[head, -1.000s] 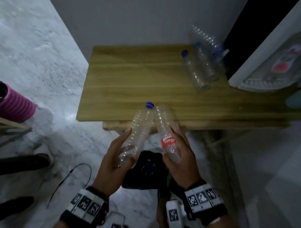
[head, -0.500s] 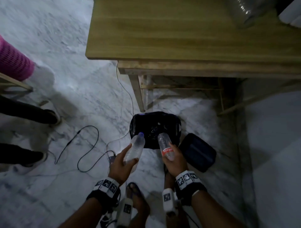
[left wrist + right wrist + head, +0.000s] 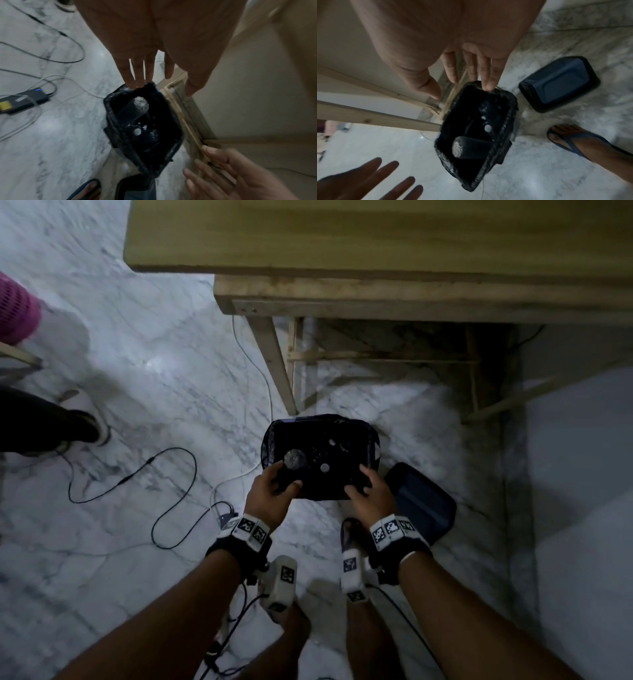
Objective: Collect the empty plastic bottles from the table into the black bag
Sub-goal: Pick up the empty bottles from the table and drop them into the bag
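The black bag lines a small bin on the marble floor below the table. Inside it a clear plastic bottle stands base up on the left, and a second bottle lies darker on the right. The left wrist view shows the base-up bottle leaning on the bag's rim. In the right wrist view both show, the near bottle and the far bottle. My left hand and right hand hover over the bag's near rim, fingers spread and empty.
The wooden table overhangs the bin, and its leg stands just behind it. A dark lid lies right of the bin. Cables and an adapter lie left. Another person's shoe is far left.
Both hands carried a bottle each down from the table to the bag and let go. The two bottles now sit in the bag and my fingers are spread.
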Available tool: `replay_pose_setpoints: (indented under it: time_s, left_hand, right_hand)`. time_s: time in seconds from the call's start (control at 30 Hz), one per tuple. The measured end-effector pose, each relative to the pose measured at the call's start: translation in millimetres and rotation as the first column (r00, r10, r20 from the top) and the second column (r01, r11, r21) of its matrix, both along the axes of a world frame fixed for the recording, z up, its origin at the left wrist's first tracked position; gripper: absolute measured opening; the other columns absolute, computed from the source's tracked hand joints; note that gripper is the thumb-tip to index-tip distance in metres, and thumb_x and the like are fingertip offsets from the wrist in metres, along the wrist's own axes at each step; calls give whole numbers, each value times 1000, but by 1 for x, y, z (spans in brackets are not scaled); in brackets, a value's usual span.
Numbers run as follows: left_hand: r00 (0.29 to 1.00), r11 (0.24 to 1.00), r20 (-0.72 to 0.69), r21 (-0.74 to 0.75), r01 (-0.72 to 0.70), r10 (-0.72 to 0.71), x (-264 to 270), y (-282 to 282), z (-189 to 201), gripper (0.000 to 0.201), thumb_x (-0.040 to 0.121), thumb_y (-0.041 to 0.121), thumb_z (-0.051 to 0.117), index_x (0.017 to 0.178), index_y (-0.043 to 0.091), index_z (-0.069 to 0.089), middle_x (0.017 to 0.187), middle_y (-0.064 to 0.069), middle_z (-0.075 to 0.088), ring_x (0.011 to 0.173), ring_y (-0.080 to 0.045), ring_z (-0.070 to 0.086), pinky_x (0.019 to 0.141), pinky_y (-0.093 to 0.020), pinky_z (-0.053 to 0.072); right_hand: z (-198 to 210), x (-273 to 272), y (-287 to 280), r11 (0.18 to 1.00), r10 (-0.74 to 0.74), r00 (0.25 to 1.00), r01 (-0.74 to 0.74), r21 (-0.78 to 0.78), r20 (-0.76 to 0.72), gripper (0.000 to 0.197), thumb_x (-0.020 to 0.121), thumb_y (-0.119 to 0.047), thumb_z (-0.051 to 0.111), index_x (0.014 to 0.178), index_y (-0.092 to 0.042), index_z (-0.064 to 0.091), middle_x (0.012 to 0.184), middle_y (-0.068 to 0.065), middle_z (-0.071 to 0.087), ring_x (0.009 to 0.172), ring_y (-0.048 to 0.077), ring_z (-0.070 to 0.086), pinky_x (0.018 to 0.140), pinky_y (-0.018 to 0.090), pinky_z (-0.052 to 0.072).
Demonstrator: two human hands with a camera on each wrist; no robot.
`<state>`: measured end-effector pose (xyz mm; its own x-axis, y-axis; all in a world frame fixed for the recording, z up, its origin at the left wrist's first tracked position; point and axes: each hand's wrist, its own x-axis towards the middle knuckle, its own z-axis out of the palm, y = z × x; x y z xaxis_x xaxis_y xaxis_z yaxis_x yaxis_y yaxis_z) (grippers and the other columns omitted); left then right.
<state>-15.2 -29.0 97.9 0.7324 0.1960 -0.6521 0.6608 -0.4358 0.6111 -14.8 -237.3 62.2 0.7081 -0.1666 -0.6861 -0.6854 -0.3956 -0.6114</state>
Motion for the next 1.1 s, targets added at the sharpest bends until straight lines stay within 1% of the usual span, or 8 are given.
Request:
replay_pose_setpoints:
  time_s: [0.17, 0.3, 0.4, 0.53, 0.6, 0.77, 0.97, 1.1]
  left_hand:
    - [983, 989, 173, -124, 78, -56, 20, -7, 96, 56, 88, 32, 73, 139, 19, 55, 136, -3, 60, 122, -20, 59, 101, -41, 53]
    - [955, 975, 283, -169, 146, -94, 31, -15, 139, 50, 87, 37, 72, 134, 25, 59, 133, 3, 63, 119, -12, 62, 95, -19, 52]
    - [902, 952, 414, -209, 223, -120, 69, -29, 206, 57, 79, 50, 70, 132, 32, 60, 133, 8, 62, 120, -9, 61, 98, -30, 54]
    - [832, 924, 521, -192, 330, -189, 134, -60, 262, 46, 92, 30, 68, 137, 29, 56, 136, 6, 58, 123, -7, 58, 80, -7, 52]
    - [808, 921, 555, -179, 346, -196, 168, -83, 279, 47, 94, 28, 66, 139, 28, 54, 140, 5, 56, 126, -12, 57, 81, -10, 53]
    - [779, 939, 590, -97, 328, -211, 261, -162, 293, 57, 88, 40, 70, 140, 31, 51, 143, -1, 48, 128, -20, 56, 98, -44, 55]
    - [756, 949, 590, 65, 308, -286, 349, -260, 264, 83, 82, 37, 75, 153, 25, 34, 155, -12, 29, 141, -30, 40, 107, -33, 39]
    - [776, 949, 550, 121, 292, -309, 390, -304, 237, 102, 75, 47, 78, 158, 23, 23, 163, -19, 11, 149, -40, 23, 115, -50, 37]
  right_hand:
    - [106, 16, -21, 998, -43, 955, 51, -20, 292, 58, 85, -28, 64, 140, -27, 48, 146, 3, 49, 131, 22, 50, 105, 46, 46]
    - [159, 27, -41, 996, -32, 893, 68, -64, 450, 53, 87, -21, 63, 138, -23, 50, 147, 3, 48, 134, 23, 47, 107, 49, 43]
    - [225, 57, -66, 991, -59, 811, 117, -62, 582, 55, 82, -34, 61, 136, -29, 50, 146, -1, 48, 133, 20, 47, 106, 49, 44]
    - [280, 104, -106, 986, -51, 750, 141, -85, 659, 56, 82, -35, 61, 136, -30, 49, 148, -3, 45, 135, 18, 46, 107, 48, 44]
    - [298, 129, -128, 981, -52, 718, 166, -97, 694, 55, 82, -29, 63, 136, -27, 52, 146, -3, 47, 133, 18, 48, 105, 47, 46]
    - [321, 215, -182, 955, 49, 618, 201, -218, 785, 53, 80, -22, 63, 133, -16, 56, 140, 4, 54, 129, 21, 52, 104, 35, 45]
    - [317, 327, -226, 919, 239, 649, 88, -383, 722, 59, 82, -31, 60, 139, -26, 47, 151, -2, 42, 136, 20, 43, 107, 37, 42]
    - [305, 386, -240, 870, 388, 658, -31, -492, 645, 59, 85, -32, 59, 142, -26, 44, 158, -5, 31, 143, 20, 33, 112, 38, 37]
